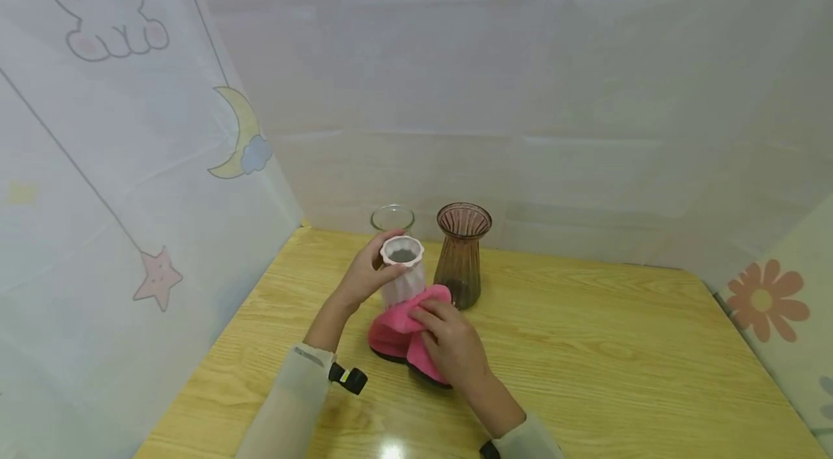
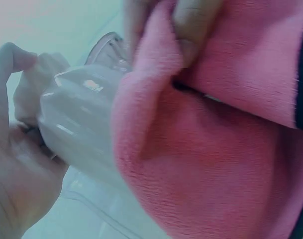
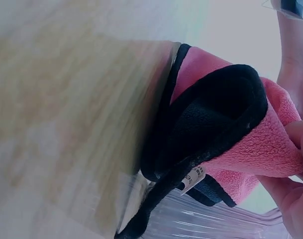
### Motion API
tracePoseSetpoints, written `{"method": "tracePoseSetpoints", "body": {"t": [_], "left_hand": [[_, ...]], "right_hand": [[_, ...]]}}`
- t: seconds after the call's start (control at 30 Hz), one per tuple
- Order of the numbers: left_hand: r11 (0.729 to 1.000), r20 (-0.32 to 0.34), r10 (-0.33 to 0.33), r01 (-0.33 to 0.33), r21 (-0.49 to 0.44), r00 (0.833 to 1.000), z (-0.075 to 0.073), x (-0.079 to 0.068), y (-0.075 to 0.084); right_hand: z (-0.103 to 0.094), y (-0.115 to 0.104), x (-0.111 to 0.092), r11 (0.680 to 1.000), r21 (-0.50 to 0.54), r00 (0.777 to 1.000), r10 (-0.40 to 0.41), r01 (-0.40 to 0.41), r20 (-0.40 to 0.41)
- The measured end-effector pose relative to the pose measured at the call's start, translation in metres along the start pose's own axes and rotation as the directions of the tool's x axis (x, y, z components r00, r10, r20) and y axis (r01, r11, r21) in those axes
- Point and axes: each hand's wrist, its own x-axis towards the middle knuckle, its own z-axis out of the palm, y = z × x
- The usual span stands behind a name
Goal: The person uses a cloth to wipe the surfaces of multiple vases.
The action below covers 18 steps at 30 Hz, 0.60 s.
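My left hand (image 1: 366, 277) grips a small white fluted vase (image 1: 403, 287) around its scalloped rim, with the mouth facing up. In the left wrist view the vase (image 2: 86, 114) shows a glossy side. A pink cloth (image 1: 426, 300) with dark edging is pinched in my right hand (image 1: 453, 345) and lies against the vase's lower part, hiding it. From the right wrist the cloth (image 3: 270, 149) shows its dark underside and a small white label (image 3: 193, 180). Its lower edge hangs down at the wooden table.
Behind my left hand stands a clear glass vase (image 1: 392, 209), mostly hidden. A purple-brown ribbed glass vase (image 1: 460, 256) stands just right of the white one. The wooden table (image 1: 605, 343) meets pale printed curtains (image 1: 520, 83) at the back and sides.
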Motion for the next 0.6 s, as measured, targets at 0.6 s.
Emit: {"method": "tracePoseSetpoints", "body": {"t": [0.6], "left_hand": [[0.962, -0.242, -0.036, 0.099, 0.254, 0.97, 0.015, -0.006, 0.006]], "right_hand": [[-0.022, 0.001, 0.04, 0.997, 0.017, 0.989, -0.069, 0.071, -0.131]]}}
